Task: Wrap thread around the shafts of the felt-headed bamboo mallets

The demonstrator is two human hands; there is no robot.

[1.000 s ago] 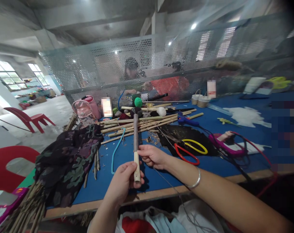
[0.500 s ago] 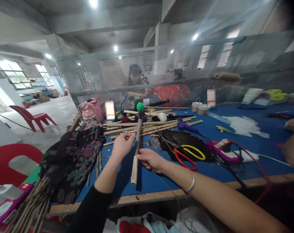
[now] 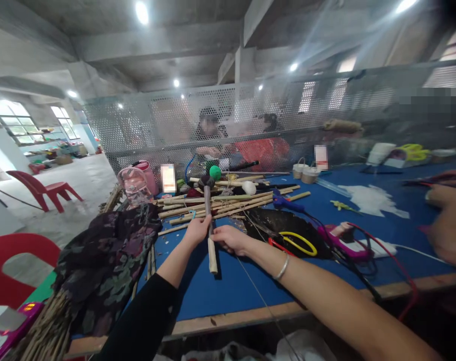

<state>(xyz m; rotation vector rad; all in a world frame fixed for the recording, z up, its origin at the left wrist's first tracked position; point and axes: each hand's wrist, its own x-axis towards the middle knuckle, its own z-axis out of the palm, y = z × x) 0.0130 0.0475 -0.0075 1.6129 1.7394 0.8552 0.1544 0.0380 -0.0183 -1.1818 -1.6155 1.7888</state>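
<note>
A wooden stick (image 3: pixel 212 259) points away from me over the blue table, its far length wrapped in grey yarn and its near end pale and bare. My left hand (image 3: pixel 196 231) is closed round the wrapped part from the left. Just nearer to me, my right hand (image 3: pixel 230 239) pinches at the stick where the wrapping meets bare wood. From that hand a thin strand of grey yarn (image 3: pixel 252 278) runs down over the table edge. Beyond the stick's far end sit a dark yarn ball (image 3: pixel 206 181), a green ball (image 3: pixel 214 173) and a white ball (image 3: pixel 249 188).
Several bare sticks (image 3: pixel 246 201) lie across the table behind my hands. Scissors (image 3: pixel 298 244) rest on black material at right, near a blue glue gun (image 3: pixel 286 199). Dark patterned cloth (image 3: pixel 103 265) covers the left side. Another person's hand (image 3: pixel 448 215) is at far right.
My left hand has let go of the stick's bare near end and moved forward to grip the wrapped part. My right hand stays at the wrapping's edge.
</note>
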